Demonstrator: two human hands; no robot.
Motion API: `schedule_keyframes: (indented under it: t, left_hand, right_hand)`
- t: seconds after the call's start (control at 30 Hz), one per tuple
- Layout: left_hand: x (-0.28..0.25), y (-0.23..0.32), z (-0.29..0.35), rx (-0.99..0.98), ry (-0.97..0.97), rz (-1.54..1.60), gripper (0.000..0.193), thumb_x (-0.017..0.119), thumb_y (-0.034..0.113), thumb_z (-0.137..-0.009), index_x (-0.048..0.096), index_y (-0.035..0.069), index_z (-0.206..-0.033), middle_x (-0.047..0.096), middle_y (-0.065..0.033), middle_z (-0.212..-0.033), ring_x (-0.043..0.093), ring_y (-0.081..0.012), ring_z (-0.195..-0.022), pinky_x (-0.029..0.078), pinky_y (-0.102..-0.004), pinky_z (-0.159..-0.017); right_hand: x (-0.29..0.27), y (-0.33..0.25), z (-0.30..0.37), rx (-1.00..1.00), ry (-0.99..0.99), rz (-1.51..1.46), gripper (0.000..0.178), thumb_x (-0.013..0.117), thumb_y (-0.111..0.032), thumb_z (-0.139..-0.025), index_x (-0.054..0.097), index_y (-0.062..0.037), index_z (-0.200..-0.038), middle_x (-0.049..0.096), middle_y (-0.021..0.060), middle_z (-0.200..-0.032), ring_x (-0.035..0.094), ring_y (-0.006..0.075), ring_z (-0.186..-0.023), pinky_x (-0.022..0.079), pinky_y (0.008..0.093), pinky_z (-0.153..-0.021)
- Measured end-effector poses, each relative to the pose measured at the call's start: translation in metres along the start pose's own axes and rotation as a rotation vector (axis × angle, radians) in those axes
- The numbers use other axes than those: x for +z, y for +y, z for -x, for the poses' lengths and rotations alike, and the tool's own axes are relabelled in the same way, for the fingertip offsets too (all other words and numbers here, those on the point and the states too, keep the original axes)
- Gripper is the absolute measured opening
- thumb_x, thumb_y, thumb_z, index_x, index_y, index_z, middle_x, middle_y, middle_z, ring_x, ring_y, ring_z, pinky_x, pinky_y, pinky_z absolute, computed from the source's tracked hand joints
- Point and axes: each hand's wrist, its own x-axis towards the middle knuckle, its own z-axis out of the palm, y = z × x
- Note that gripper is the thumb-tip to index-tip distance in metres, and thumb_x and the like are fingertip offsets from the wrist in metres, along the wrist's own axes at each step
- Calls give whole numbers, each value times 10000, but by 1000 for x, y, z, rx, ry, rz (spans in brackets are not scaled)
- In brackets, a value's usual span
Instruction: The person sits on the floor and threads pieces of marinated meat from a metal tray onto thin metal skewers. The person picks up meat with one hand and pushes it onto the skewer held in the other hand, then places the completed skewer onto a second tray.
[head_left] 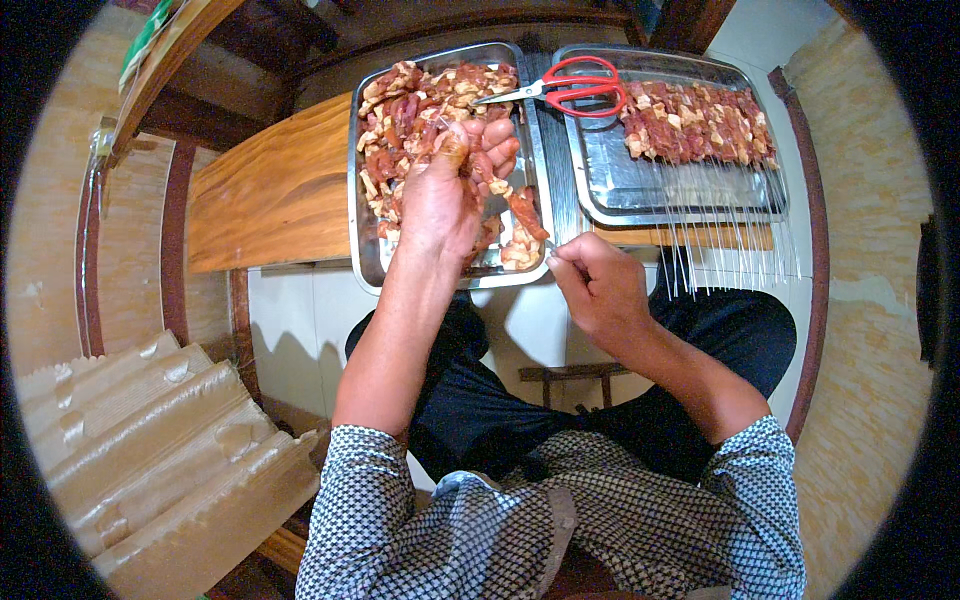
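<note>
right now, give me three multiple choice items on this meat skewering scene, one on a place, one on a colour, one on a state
1. Where do the scissors lie?
A. across the inner rims of the two trays
B. on the floor
C. in the person's lap

2. What colour are the scissor handles?
A. blue
B. red
C. black

3. What is the left hand doing?
A. resting flat on the wooden table
B. holding the scissors
C. closed on meat pieces over the left tray

Answers:
1 A, the blades point over the left tray and the handles sit on the right tray.
2 B, both loops are bright red.
3 C, its fingers curl around meat above that tray, while the right hand pinches a thin skewer near the tray's corner.
</note>
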Motion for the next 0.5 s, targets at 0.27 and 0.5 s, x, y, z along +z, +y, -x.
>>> schedule_keyframes:
  t: [0.27,0.5]
  left_hand:
    - [3,1,4,15,34,-231,402,435,390,-939,545,35,-1091,617,-105,-1020,590,-196,-892,477,-314,-749]
    - [8,-6,8,-97,-64,-90,165,538,190,-882,553,67,-990,602,-54,-858,580,-153,-715,448,-267,-516]
  right_hand:
    - [-16,-5,-9,146,24,-244,157,592,-159,-848,570,-5,-831,610,83,-711,593,147,-649,470,293,-585]
    - [-15,11,-9,355,-121,-673,152,566,-200,-879,565,-48,-867,525,-26,-641,453,41,-522,391,212,-468]
